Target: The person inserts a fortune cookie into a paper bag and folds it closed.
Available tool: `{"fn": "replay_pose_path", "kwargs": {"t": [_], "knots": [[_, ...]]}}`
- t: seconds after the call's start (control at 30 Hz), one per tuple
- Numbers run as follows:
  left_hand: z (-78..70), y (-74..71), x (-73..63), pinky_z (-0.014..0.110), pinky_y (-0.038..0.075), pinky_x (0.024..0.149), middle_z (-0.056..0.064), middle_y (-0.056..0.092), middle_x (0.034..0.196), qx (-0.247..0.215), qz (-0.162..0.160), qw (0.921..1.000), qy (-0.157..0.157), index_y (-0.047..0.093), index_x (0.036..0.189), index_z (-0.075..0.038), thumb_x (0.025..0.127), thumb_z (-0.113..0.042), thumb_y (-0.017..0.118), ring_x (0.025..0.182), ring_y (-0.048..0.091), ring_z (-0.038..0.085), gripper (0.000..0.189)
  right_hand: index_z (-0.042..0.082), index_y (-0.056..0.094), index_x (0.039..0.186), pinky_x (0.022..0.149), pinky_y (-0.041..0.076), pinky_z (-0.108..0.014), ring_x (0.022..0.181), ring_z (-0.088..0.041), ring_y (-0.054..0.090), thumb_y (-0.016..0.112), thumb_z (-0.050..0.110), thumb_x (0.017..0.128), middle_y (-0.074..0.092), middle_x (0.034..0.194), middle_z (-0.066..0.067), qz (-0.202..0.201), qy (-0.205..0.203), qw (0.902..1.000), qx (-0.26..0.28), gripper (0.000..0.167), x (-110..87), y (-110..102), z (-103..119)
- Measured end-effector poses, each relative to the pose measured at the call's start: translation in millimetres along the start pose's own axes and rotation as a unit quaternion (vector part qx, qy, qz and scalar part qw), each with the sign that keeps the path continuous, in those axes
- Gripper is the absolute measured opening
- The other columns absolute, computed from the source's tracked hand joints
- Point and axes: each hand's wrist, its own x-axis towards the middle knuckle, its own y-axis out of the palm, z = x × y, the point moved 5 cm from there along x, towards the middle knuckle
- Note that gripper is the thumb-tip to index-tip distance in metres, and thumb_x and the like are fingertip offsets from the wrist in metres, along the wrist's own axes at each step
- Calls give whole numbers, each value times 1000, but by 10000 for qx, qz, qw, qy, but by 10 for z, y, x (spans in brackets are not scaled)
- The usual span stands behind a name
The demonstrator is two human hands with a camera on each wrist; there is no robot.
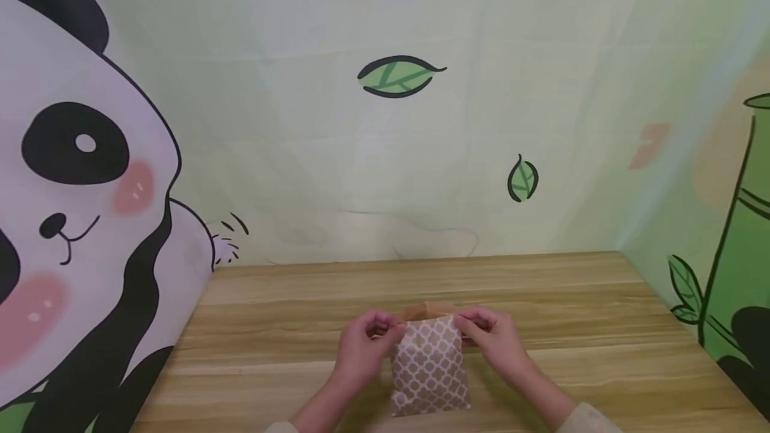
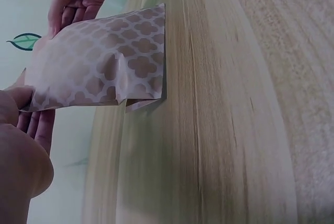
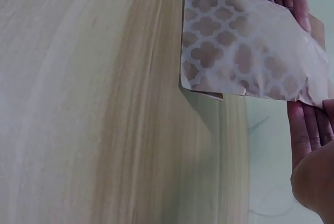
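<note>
A small brown paper bag (image 1: 430,366) with a white quatrefoil lattice print stands on the wooden table, its bottom edge on the wood. My left hand (image 1: 368,346) pinches its upper left corner between thumb and fingers. At the opposite top corner, my right hand (image 1: 496,343) pinches the paper in the same way. Plain brown paper (image 1: 439,309) shows behind the top edge. In the left wrist view the bag (image 2: 104,59) has a crease near its base, and the side looks folded inward. The right wrist view shows the bag (image 3: 235,41) puffed out slightly; its inside is hidden.
The wood-grain table (image 1: 271,326) runs back to a pale green cloth backdrop (image 1: 301,152) printed with leaves. A printed panda (image 1: 78,152) fills the left side, and green bamboo (image 1: 742,252) is printed at the right.
</note>
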Motion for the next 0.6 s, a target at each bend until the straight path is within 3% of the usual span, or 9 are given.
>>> {"fn": "replay_pose_path", "kwargs": {"t": [0.2,0.43,0.6], "knots": [[36,-19,9,26,59,80,1,74,92,95,-17,9997,-217,73,99,-7,92,-18,85,86,68,16,18,-11,72,113,81,67,-38,86,-17,76,72,4,100,78,101,-19,54,35,10000,6,19,-16,25,-52],[22,14,28,23,63,77,5,72,91,92,222,9996,161,70,98,-2,86,-1,86,85,69,16,21,-9,72,112,81,66,-34,87,-18,75,75,6,99,77,102,-18,-8,120,9999,22,20,-61,63,-4],[11,3,19,22,63,77,5,71,91,98,335,9989,304,68,96,-1,86,0,85,85,69,16,20,-8,73,113,82,66,-36,87,-19,75,73,6,100,77,103,-18,-48,194,9998,9,19,-66,68,12]]}}
